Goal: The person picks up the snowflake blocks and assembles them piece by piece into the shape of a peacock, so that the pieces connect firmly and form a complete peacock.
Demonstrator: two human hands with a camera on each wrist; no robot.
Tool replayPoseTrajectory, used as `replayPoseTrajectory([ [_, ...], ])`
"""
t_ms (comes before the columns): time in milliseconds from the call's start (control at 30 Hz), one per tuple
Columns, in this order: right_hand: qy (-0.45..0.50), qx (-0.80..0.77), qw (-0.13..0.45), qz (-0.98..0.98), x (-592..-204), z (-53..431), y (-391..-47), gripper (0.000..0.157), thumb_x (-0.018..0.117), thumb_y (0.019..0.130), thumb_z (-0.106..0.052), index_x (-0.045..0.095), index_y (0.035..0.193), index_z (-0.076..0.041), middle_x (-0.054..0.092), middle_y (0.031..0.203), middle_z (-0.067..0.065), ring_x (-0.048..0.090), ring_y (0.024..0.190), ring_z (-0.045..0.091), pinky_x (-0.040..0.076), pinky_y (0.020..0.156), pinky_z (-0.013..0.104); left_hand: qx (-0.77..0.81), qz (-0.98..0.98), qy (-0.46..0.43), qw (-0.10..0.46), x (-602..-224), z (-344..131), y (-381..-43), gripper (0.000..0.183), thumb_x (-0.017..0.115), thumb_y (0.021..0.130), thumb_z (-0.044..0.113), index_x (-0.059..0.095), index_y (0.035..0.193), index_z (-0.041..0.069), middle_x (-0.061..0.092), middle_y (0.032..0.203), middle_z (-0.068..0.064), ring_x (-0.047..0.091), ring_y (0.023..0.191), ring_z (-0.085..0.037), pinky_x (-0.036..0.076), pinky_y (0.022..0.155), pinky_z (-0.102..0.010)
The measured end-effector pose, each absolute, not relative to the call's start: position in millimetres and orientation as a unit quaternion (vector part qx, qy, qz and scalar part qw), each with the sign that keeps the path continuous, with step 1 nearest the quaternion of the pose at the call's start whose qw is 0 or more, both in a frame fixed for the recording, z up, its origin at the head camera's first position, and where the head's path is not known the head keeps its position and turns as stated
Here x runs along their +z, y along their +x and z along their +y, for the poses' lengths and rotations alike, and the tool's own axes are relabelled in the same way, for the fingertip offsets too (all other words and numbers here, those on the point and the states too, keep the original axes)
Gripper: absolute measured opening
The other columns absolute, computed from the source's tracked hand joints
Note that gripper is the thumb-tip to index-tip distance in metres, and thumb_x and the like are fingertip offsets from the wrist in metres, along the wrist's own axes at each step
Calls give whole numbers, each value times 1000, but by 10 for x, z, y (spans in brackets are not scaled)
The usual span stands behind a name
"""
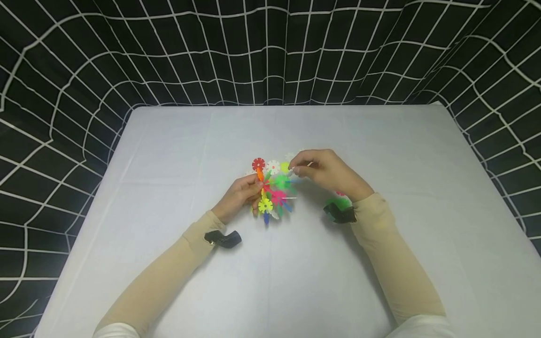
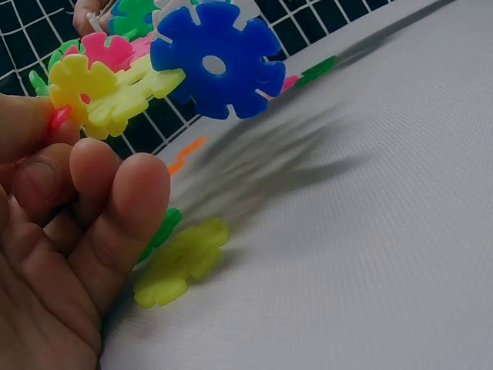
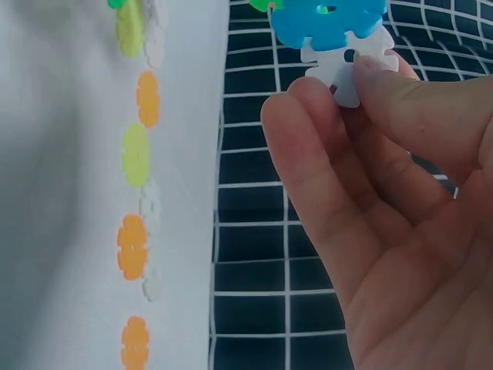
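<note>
Your left hand grips a cluster of interlocked snowflake discs; your right hand pinches a white disc at the edge of a blue disc.

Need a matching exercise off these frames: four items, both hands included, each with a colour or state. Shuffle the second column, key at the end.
Column 1
1. Left hand
2. Curtain
3. Right hand
4. Tabletop

Column 2
A. Plain white
B. Pinches a white disc
C. Holds a bunch of joined discs
D. Black with white grid lines

Pairs: 1-C, 2-D, 3-B, 4-A
</note>
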State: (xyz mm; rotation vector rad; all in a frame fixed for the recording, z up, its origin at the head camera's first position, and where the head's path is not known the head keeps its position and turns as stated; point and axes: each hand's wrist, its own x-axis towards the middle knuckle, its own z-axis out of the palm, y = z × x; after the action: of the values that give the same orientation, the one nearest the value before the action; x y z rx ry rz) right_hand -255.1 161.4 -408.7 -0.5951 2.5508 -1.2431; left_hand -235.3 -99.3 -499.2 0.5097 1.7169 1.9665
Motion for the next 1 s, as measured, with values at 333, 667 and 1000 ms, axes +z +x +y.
replayPoseTrajectory([
  [333,-211,-420,126,873,-4095,1604,-2570,15,66,97,-9,74,110,-12,74,107,7,68,93,21,58,87,38,715,630,186,237,-5008,-1019,-2361,23,42,105,9,42,82,7,41,62,-2,53,53,-13,54,54,-28],
  [667,-234,-411,112,874,-4113,1527,-2549,11,68,96,-7,74,104,-11,73,102,5,64,95,19,57,86,39,714,632,181,240,-4998,-1017,-2356,26,42,106,10,39,80,7,36,62,-2,55,51,-14,53,55,-29],
  [1000,-254,-392,63,882,-4215,1438,-2565,6,70,94,-5,70,98,-9,72,102,5,66,98,20,56,94,44,719,634,162,232,-5009,-1034,-2369,29,42,107,16,45,79,9,46,60,2,61,49,-17,56,62,-30],
])
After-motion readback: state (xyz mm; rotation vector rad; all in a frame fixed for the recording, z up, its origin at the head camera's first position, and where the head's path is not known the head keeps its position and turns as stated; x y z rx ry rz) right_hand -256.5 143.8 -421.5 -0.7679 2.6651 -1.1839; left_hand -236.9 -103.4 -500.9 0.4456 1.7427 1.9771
